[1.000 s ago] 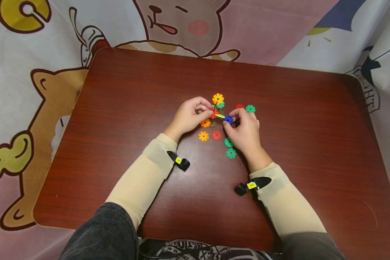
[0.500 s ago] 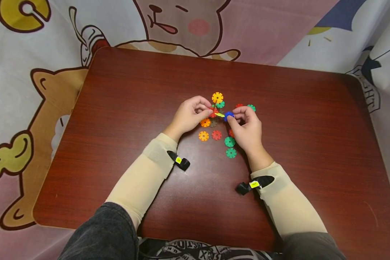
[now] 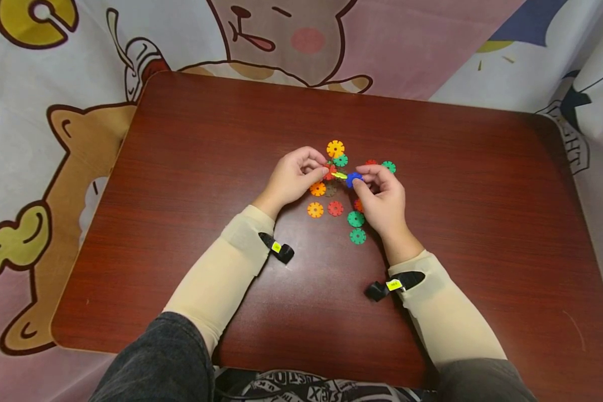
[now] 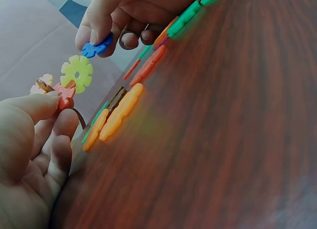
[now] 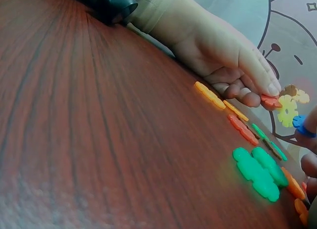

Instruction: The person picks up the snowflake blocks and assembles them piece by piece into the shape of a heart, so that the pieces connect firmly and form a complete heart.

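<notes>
My left hand (image 3: 292,177) pinches a red notched plastic disc (image 4: 64,95) between thumb and fingers, raised above the table. Joined to it are a yellow-green notched disc (image 4: 77,74), a brown piece (image 5: 289,90) and a yellow-orange disc (image 3: 335,148). Between thumb and forefinger my right hand (image 3: 384,198) holds a blue notched disc (image 4: 97,46). The blue disc's edge meets or nearly meets the yellow-green disc's rim; whether their slots interlock, I cannot tell. Fingertips cover part of the red and blue discs.
Loose notched discs lie beneath and around the hands on the brown table (image 3: 206,167): orange (image 3: 315,210), red (image 3: 335,208), green (image 3: 357,236) and several others. A cartoon-printed cloth (image 3: 392,44) hangs behind the table.
My right hand has moved slightly up and right with the blue disc, its thumb now across the disc's face. The joined discs in my left hand have risen a little.
</notes>
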Tool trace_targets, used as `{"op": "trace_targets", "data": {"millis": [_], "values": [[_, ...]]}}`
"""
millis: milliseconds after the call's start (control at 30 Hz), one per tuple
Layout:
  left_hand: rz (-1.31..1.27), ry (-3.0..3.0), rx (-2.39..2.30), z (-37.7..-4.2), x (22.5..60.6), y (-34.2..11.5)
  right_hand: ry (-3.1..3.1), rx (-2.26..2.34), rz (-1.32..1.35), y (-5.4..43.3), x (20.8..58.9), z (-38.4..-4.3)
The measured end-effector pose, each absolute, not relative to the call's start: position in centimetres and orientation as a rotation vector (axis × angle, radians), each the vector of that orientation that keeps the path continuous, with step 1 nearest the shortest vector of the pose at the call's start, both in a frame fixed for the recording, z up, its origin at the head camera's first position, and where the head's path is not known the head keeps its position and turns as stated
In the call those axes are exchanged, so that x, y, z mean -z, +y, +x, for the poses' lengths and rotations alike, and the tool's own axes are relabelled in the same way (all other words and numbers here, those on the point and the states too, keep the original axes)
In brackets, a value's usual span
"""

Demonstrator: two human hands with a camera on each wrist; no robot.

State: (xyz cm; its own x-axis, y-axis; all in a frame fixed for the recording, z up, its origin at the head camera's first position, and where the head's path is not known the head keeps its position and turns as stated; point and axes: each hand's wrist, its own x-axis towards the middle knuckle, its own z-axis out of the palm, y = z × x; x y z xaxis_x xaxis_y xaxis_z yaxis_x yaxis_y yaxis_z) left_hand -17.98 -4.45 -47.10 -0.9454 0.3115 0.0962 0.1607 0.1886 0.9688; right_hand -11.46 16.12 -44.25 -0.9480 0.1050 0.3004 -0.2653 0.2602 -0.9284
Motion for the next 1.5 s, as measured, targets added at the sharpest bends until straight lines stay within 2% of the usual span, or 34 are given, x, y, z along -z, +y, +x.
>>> {"op": "trace_targets", "data": {"millis": [667,1500], "values": [[0.507,2.331,-1.872,-17.87,47.07,-4.83,-2.274,-1.627,0.245,16.01,44.29,-11.57],[0.53,2.316,-1.806,-17.7,46.93,-4.73,-2.318,-1.615,0.245,16.46,44.2,-11.41]]}}
